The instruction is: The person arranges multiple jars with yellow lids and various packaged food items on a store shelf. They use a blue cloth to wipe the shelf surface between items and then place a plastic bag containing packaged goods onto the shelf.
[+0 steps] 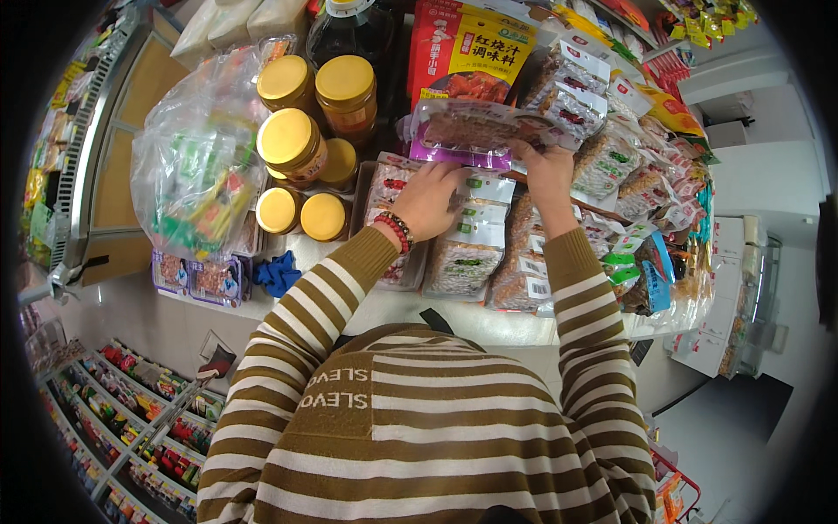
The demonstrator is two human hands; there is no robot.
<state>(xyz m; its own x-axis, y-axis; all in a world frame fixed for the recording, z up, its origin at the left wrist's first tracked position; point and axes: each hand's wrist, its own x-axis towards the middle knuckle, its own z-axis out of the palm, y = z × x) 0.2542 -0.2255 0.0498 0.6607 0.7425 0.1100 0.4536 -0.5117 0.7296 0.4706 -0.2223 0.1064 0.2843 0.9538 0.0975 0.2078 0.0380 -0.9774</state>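
A clear-fronted packet with a purple lower edge (465, 134) lies tilted across the other packets. My right hand (548, 177) grips it at its right end, thumb on the front. At its lower left edge are the fingertips of my left hand (429, 200); whether they pinch it is hidden. Under and beside my left hand stand clear bags with red print (393, 187) and a row of clear bags with green print (465, 259). Bags of brownish grains or nuts (517, 281) sit between my forearms.
Yellow-lidded jars (288, 137) cluster on the left, before a dark bottle (350, 33). Further left are a clear plastic bag of goods (196, 164), purple-edged boxes (196, 278) and a crumpled blue cloth (277, 274). Red-and-yellow seasoning pouches (471, 56) stand behind; stocked shelves (131, 419) rise lower left.
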